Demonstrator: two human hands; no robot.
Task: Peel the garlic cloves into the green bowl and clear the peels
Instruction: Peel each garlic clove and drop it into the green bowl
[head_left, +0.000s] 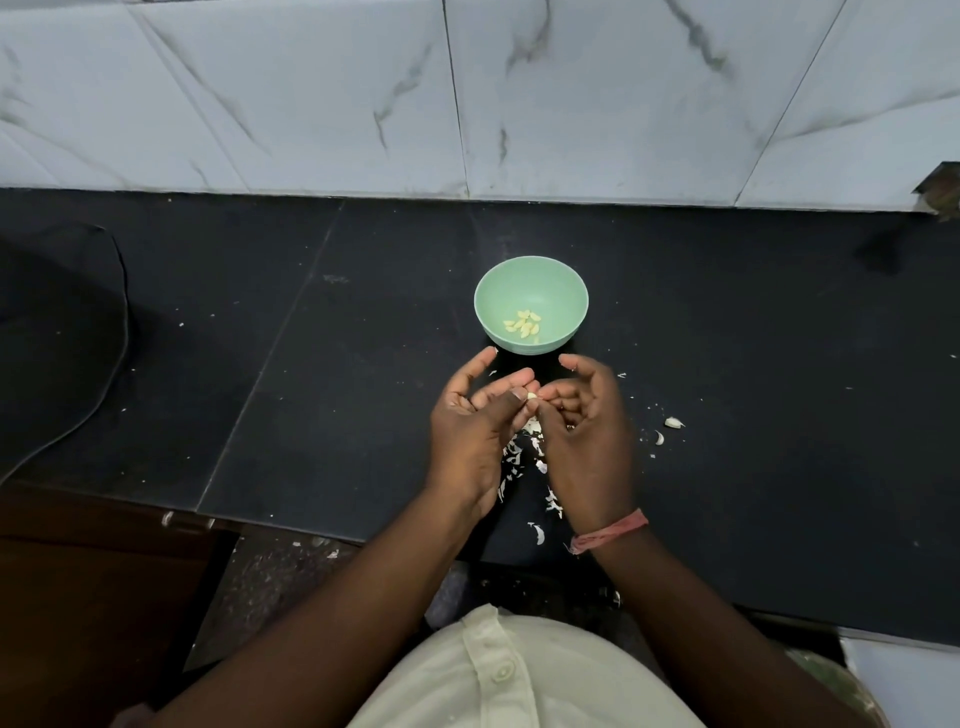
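Garlic clove: a small pale garlic clove (532, 396) sits between both hands, just in front of the bowl.
Left hand: the left hand (480, 415) pinches the clove with thumb and finger.
Right hand: the right hand (587, 421) curls its fingers at the clove; I cannot tell if its grip holds it.
Green bowl: the green bowl (566, 291) stands on the tabletop (753, 338) with peeled cloves (523, 323) inside.
Peels: white peels (524, 457) lie under the hands.
Loose cloves: two unpeeled cloves (666, 430) lie to the right.

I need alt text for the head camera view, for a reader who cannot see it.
Two hands, the left hand and right hand, pinch one garlic clove between them above a black counter. Beyond them a green bowl holds peeled cloves; white peels lie under the hands.
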